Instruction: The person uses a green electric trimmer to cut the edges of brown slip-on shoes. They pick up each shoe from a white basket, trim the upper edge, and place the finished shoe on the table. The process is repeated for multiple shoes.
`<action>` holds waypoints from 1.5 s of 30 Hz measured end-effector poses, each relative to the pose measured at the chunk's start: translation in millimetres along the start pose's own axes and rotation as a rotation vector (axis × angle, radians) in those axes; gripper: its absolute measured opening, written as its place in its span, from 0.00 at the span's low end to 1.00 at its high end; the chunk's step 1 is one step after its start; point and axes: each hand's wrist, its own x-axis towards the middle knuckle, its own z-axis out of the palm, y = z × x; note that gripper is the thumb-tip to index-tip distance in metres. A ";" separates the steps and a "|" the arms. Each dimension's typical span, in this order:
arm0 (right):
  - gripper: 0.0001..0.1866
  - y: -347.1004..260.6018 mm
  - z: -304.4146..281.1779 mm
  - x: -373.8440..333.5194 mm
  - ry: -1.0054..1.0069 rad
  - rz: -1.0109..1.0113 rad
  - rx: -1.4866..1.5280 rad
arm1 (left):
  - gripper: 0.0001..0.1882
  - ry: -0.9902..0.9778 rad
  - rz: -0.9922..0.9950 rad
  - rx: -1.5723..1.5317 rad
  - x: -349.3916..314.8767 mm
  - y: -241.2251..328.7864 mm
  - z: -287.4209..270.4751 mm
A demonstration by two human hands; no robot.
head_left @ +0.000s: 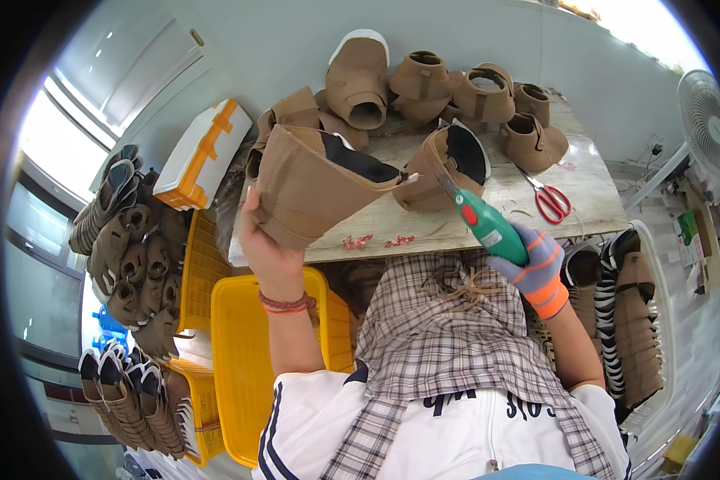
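My left hand (266,252) grips a brown fabric boot upper (316,188) from below and behind, holding it tilted above the table's front edge. Dark lining shows inside its wide opening. My right hand (538,268), in a grey glove with orange stripes, is wrapped around a green handheld power tool (490,228) with a red button. The tool's narrow tip points up and left toward the rim of the held upper; I cannot tell whether they touch. Behind the tip, a second brown upper (426,180) stands on the table with its dark lining showing.
Red-handled scissors (552,203) lie on the worn table (504,216). Several brown uppers (360,76) stand along its back. Yellow crates (232,384) and stacked uppers (132,256) are at left, beside a white-and-orange box (200,156). A white basket (656,336) and fan (708,128) stand right.
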 end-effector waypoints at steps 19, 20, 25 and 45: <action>0.34 -2.5 4.9 -7.5 -0.105 -0.119 -0.131 | 0.18 0.044 -0.280 -0.263 6.2 -8.9 -36.7; 0.34 -4.0 5.5 -6.6 -0.097 -0.128 -0.123 | 0.19 0.033 -0.296 -0.285 6.8 -10.3 -40.7; 0.34 -3.3 9.8 -6.3 -0.070 -0.142 -0.055 | 0.18 0.088 -0.325 -0.220 9.5 -19.0 -46.5; 0.31 -36.0 24.6 15.4 -0.091 -0.009 0.320 | 0.21 -0.030 -0.068 0.055 -35.5 -38.4 4.0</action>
